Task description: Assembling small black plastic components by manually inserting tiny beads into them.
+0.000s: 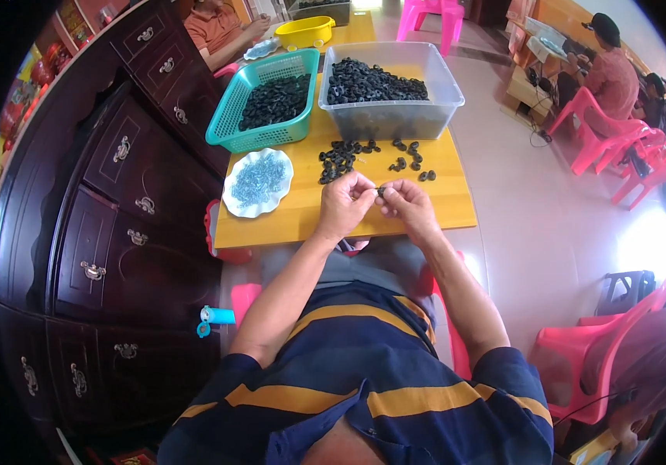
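Observation:
Over the near part of the yellow wooden table (294, 221), my left hand (345, 205) and my right hand (410, 208) meet fingertip to fingertip. Both are closed in a pinch on one small black plastic piece (380, 191), mostly covered by the fingers. Just beyond my left hand lies a loose cluster of similar black pieces (338, 159). A few more black pieces (415, 157) are scattered beyond my right hand. To the left, a white scalloped plate (230, 192) holds many small clear-blue bits, too small to name.
A green basket (219, 139) and a clear plastic tub (451, 97), both with heaps of black pieces, stand at the table's far side. Dark drawers (100, 209) line the left. Across the table's far end sits a person (213, 35); pink chairs (593, 128) and other people are on the right.

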A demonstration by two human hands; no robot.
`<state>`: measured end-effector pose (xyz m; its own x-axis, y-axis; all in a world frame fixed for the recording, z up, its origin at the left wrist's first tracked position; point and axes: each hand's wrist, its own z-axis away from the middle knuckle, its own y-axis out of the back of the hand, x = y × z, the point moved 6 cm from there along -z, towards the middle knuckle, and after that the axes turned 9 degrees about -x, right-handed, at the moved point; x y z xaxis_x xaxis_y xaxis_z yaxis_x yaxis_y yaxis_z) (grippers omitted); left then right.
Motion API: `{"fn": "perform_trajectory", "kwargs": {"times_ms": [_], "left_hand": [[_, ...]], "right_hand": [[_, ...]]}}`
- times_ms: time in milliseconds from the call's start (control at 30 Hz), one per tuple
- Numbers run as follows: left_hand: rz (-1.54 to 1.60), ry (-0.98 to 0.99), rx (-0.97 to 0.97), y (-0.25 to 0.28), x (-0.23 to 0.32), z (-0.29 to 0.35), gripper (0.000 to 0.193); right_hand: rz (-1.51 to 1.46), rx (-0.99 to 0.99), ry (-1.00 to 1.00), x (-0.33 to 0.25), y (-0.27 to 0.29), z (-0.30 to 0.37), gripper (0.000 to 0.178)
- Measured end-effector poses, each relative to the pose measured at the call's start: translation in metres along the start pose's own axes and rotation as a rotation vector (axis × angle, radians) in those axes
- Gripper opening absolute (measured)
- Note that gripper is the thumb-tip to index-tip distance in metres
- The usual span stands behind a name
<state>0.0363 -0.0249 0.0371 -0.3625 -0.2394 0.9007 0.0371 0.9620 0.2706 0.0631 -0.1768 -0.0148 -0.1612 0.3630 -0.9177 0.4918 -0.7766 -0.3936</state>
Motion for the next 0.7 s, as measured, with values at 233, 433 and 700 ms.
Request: {"fn": "perform_trajectory", "kwargs": {"times_ms": [233,433,700], "left_hand": [[-0.111,0.064,-0.122,0.007,0.007,-0.001,0.004],[-0.052,0.103,-0.172,0.010,-0.011,-0.001,0.002],[-0.112,0.063,-0.189,0.010,0.003,-0.001,0.002]], "right_hand": [[0.078,-0.033,0.070,0.004,-0.002,-0.001,0.008],[0.157,0.004,0.050,0.009,-0.009,0.000,0.009],[0.174,0.050,-0.005,0.010,-0.012,0.002,0.012]]}}
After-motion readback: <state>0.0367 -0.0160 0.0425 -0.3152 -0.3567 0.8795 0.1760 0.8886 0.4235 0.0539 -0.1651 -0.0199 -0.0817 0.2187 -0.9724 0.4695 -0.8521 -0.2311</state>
